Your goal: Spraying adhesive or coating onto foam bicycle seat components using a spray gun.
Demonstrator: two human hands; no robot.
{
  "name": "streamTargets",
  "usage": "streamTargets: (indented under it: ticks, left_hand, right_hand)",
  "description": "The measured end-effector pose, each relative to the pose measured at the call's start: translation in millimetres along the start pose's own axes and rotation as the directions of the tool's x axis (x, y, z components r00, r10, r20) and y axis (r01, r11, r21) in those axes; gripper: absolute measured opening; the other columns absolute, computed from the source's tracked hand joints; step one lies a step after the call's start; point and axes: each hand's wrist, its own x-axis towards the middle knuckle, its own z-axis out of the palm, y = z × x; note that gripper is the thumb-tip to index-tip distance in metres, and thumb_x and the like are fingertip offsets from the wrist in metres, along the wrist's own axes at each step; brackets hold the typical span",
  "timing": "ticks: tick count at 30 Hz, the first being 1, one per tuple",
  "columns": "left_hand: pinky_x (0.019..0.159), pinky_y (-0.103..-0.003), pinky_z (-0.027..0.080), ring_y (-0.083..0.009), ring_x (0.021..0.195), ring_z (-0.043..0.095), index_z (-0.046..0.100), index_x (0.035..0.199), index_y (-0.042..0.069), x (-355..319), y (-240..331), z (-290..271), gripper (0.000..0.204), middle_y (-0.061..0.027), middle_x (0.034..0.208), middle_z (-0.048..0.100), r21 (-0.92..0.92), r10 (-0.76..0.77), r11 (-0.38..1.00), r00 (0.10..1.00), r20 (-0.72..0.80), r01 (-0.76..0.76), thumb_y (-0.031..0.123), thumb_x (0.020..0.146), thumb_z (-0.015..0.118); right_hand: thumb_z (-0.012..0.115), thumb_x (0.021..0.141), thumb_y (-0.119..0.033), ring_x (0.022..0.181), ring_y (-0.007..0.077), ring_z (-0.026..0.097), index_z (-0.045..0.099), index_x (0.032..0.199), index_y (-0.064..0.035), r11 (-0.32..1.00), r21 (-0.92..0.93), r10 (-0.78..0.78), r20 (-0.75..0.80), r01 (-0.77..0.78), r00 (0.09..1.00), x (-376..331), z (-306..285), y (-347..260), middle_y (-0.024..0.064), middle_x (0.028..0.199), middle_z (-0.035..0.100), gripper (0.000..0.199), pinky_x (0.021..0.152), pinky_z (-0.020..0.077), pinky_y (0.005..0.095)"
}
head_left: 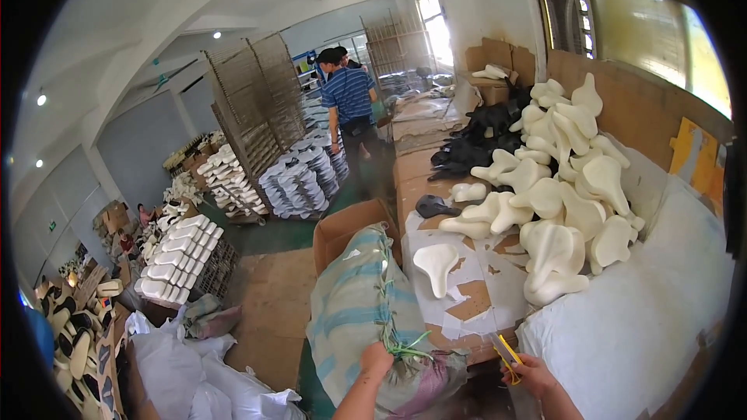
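My left hand (377, 361) is closed on the gathered, string-laced edge of a big woven sack (342, 303), pale green with blue stripes. Loose green string (412, 347) sticks out beside my fingers. In my right hand (532, 376) is a yellow utility knife (510, 358), its blade pointing up and away toward the table edge. The sack bulges and leans against the table; what fills it is hidden. A single cream foam bicycle saddle pad (436, 267) lies on the paper-covered table just beyond the knife.
Cream saddle pads (560, 202) are heaped on the table, with black ones (482, 136) behind. An open cardboard box (354, 233) stands behind the sack. White sacks (194, 373) lie at lower left; stacked pads (180, 257) stand beyond. A person in a striped shirt (350, 97) stands farther back.
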Motion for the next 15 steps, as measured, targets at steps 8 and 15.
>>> streamTargets:
  ticks: [8, 15]
  left_hand:
    - [0.073, -0.042, 0.049, -0.0351, 0.083, 0.061, 0.068, 0.084, 0.005, 10, -18, 7, 0.022, -0.0181, 0.087, 0.065, 0.089, -0.049, 0.995, 0.996, 0.071, 0.042, 0.023, 0.072, 0.061]
    - [0.074, -0.038, 0.047, -0.0317, 0.087, 0.06, 0.064, 0.09, 0.003, 6, 4, -2, 0.033, -0.0172, 0.089, 0.063, -0.119, 0.053, 0.989, 0.952, -0.303, -0.092, 0.025, 0.066, 0.069]
  right_hand:
    - [0.052, 0.088, -0.008, 0.076, 0.016, 0.057, 0.053, 0.108, -0.0017, 0.988, -0.01, -0.145, 0.221, 0.151, 0.964, 48, 4, -18, 0.0074, 0.084, 0.059, 0.022, 0.07, 0.0475, 0.0293]
    - [0.052, 0.087, -0.015, 0.064, 0.0106, 0.054, 0.057, 0.096, -0.0022, 0.946, -0.163, -0.316, -0.283, 0.279, 0.906, 39, -102, -33, 0.0036, 0.077, 0.057, 0.016, 0.059, 0.0474, 0.0265]
